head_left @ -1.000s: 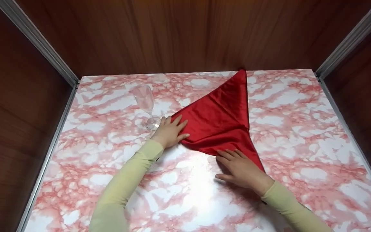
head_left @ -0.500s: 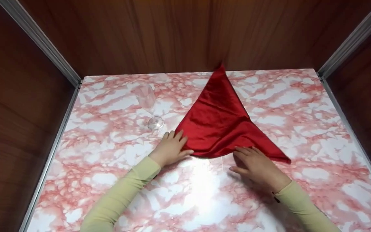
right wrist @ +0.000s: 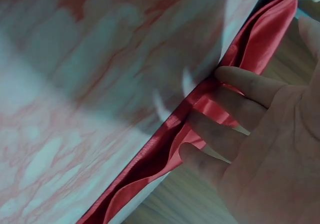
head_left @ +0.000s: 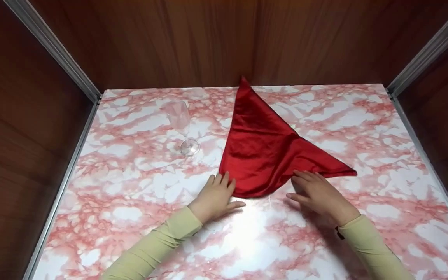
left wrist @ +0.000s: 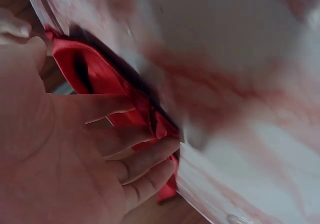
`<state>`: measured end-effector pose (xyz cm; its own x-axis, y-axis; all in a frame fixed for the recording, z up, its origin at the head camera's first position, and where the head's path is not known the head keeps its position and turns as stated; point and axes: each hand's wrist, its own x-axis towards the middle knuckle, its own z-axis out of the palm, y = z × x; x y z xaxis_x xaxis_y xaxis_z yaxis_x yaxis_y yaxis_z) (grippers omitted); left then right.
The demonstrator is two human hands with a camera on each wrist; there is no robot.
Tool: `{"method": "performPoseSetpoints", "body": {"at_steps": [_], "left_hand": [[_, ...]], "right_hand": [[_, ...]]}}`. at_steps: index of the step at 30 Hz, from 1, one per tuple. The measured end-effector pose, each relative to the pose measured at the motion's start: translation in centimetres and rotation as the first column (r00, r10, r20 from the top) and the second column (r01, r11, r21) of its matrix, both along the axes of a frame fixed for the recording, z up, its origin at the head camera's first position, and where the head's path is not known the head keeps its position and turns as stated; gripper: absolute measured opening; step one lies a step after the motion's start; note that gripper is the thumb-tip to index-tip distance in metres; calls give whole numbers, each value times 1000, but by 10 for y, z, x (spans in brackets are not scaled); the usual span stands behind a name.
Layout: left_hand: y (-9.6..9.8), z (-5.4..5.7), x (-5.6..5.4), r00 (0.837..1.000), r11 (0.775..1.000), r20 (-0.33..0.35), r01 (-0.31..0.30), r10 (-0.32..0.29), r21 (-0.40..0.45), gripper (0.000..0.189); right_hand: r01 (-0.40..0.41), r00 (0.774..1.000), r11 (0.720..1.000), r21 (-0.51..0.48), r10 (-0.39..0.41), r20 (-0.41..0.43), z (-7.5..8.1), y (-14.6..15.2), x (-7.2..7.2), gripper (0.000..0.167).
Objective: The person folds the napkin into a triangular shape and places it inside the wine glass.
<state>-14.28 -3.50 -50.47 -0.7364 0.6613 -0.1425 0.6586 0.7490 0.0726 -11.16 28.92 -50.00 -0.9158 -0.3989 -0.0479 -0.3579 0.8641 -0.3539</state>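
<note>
A shiny red satin cloth (head_left: 259, 147) lies on the table, folded to a rough triangle with wrinkles toward its near right side. One tip reaches the back wall and another points right. My left hand (head_left: 216, 196) touches its near left corner with fingers extended. On the near right edge rest the fingertips of my right hand (head_left: 321, 194), thumb held apart. In the left wrist view, straight fingers (left wrist: 145, 169) lie against the red cloth (left wrist: 95, 69). The right wrist view has outstretched fingers (right wrist: 215, 129) on the cloth's edge (right wrist: 145, 169).
A clear stemmed glass (head_left: 181, 120) stands left of the cloth, its round base close to the cloth's left edge. The pink-and-white marbled table (head_left: 130, 233) is bounded by a dark wooden back wall (head_left: 208, 42) and side walls with metal edging.
The cloth has turned counterclockwise: its far tip swung left and its right tip swung outward and away. My left hand came nearer; my right hand shifted right and slightly farther.
</note>
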Motion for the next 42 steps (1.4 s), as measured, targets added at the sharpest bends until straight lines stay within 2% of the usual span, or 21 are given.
{"method": "performPoseSetpoints", "body": {"at_steps": [4,9,13,17,20,24,27,33,42], "left_hand": [[2,1,2,998,999,-52,38,-38,1,83],[2,4,-10,995,998,-82,61,-59,23,75],[4,8,-28,996,997,-53,69,-68,19,73],[9,7,-53,998,998,-10,59,-59,24,70],[13,6,-71,999,998,-2,54,-54,32,70],[17,5,-93,1000,999,13,22,-22,23,70],[19,2,-104,1000,1000,19,-5,5,6,69],[20,-7,-110,1000,1000,25,3,-3,2,67],[20,-10,-102,1000,1000,5,-4,4,5,70]], "right_hand": [[15,1000,1000,1,-15,1,-1,2,-1,74],[18,1000,1000,2,-18,16,0,-4,5,70],[10,1000,1000,-11,-10,15,2,-14,13,69],[3,1000,1000,-25,-3,12,2,-25,20,77],[18,999,1000,-24,-17,42,2,-33,24,83],[44,995,999,5,-44,91,0,-41,29,85],[61,992,998,24,-64,111,0,-45,31,84],[83,989,996,41,-88,122,-2,-51,32,84],[116,986,991,64,-123,117,-2,-47,30,82]]}}
